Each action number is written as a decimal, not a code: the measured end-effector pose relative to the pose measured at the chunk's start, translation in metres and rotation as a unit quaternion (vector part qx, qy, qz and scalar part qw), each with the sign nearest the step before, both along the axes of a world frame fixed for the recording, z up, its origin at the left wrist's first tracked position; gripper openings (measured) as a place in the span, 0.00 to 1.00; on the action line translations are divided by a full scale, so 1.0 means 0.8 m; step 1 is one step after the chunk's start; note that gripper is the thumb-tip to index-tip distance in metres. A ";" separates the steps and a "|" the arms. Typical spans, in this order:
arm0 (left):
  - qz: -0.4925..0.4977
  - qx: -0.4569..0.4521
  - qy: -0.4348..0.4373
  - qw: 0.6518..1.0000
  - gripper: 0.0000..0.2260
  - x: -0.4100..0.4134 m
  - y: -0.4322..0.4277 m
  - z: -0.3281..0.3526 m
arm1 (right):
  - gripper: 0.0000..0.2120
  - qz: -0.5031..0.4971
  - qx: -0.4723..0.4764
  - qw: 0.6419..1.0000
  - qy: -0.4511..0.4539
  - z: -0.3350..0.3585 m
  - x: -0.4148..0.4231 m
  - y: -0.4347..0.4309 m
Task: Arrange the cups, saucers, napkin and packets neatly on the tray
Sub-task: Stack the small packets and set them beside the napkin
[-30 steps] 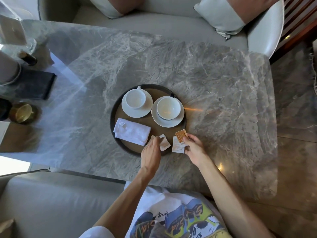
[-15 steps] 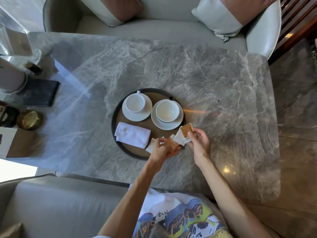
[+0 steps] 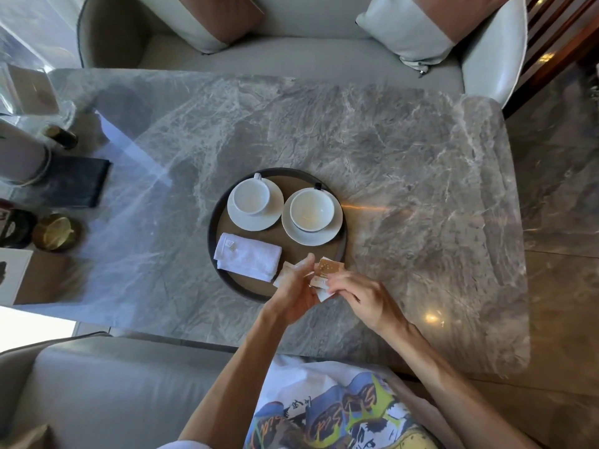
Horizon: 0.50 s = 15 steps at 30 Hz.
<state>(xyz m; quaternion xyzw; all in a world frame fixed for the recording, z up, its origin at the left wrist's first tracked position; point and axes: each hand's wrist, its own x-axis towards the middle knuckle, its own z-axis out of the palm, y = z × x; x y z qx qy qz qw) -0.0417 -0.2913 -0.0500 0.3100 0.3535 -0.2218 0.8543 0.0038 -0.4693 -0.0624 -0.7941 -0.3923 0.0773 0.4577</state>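
Note:
A round dark tray point(image 3: 214, 228) sits mid-table. On it stand two white cups on white saucers: the left cup point(image 3: 251, 197) on its saucer point(image 3: 256, 222), the right cup point(image 3: 311, 209) on its saucer point(image 3: 334, 234). A folded white napkin point(image 3: 248, 256) lies at the tray's near left. Over the tray's near right rim both hands meet around a small bunch of packets. My left hand point(image 3: 296, 291) pinches pale packets point(image 3: 287, 270). My right hand point(image 3: 363, 294) grips an orange-brown packet point(image 3: 329, 266) with white ones point(image 3: 319, 283) under it.
The grey marble table point(image 3: 405, 189) has a dark folder point(image 3: 76, 183), a brass dish point(image 3: 55, 231) and a pale cylinder point(image 3: 19, 157) along its left edge. Cushioned seats stand at the far and near sides.
Both hands have lifted the packets off the tray's near rim and brought them together into one bunch. The cups, saucers and napkin have not moved.

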 end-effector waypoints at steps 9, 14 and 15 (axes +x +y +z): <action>0.077 0.141 0.035 0.986 0.07 0.001 -0.006 -0.018 | 0.08 -0.318 0.104 0.845 0.418 0.002 -0.011 0.032; 0.073 0.129 0.019 0.989 0.12 -0.012 -0.001 -0.019 | 0.07 -0.353 0.026 0.787 0.505 -0.019 -0.019 0.062; 0.063 0.128 0.016 0.990 0.15 -0.015 0.001 -0.018 | 0.07 -0.345 0.001 0.788 0.509 -0.024 -0.022 0.067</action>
